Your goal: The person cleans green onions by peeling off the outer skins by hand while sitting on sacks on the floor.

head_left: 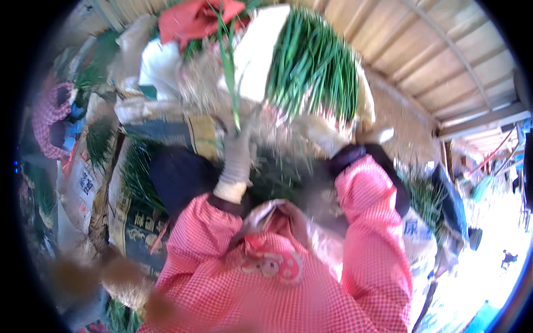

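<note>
My left hand [237,155], in a pale glove, is closed at the base of a green onion [229,61] whose long leaves point away from me. My right hand [325,135], also in a pale glove, is at the root end of a large bundle of green onions [313,61]. Blur hides its fingers, and whether it holds anything cannot be made out. Pale, stringy roots [202,83] lie in a heap beyond my left hand. Between my forearms, loose green leaves [277,175] show in shadow.
A white sheet [262,53] lies beside the bundle, with a red cloth [197,19] at the back. Printed sacks [139,227] and more greens [139,172] are on the left. Another person [53,122] in a checked top works at far left. A ribbed wall [433,50] rises at back right.
</note>
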A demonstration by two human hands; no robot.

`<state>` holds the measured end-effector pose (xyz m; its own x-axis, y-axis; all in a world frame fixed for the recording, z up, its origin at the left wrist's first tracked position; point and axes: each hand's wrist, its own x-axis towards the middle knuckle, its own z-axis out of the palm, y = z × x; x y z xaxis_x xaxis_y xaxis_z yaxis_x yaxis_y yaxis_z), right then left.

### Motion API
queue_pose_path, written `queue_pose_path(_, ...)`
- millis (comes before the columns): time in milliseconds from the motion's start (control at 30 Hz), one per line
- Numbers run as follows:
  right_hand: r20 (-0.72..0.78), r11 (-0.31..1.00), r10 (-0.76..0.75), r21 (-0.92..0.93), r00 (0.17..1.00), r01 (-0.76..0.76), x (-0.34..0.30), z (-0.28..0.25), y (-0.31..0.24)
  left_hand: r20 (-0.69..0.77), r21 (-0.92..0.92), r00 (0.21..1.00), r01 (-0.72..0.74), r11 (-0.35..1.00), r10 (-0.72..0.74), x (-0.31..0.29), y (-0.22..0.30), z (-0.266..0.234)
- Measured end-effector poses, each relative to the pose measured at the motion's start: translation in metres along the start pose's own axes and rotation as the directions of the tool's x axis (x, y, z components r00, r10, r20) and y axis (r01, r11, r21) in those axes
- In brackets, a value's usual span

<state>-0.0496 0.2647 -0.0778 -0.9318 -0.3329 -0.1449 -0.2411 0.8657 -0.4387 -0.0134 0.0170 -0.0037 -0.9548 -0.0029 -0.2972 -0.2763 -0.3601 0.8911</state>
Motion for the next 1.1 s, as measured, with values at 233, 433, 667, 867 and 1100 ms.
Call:
queue_pose_path(233,0.655,0.956,0.061,0.178,0.753,-0.232,-0.098,-0.004,-0.06,0.049,0.079,0.997,0.048,0.996,-0.052,-0.006,-0.004,-0.012)
queue_pose_path(433,0.567,0.974,0.149,-0.225,0.81,-0.023,-0.155,0.103,-0.033,0.101,0.049,0.99,0.096,0.994,-0.101,-0.004,-0.009,0.004)
queue_pose_path(667,0.087,0.985,-0.056,-0.156,0.995,0.069,-0.06,0.141,-0.094,0.055,0.115,0.993,0.096,0.989,-0.103,0.001,-0.008,0.017)
queue_pose_path(867,-0.285,0.984,-0.13,0.083,0.95,0.16,0.011,0.188,-0.146,0.005,0.081,0.994,0.104,0.991,-0.105,0.001,-0.012,0.001)
queue_pose_path(1100,0.322,0.929,0.303,-0.309,0.897,-0.203,-0.113,0.282,0.025,0.046,0.151,0.998,-0.045,0.987,0.039,0.013,-0.009,0.003)
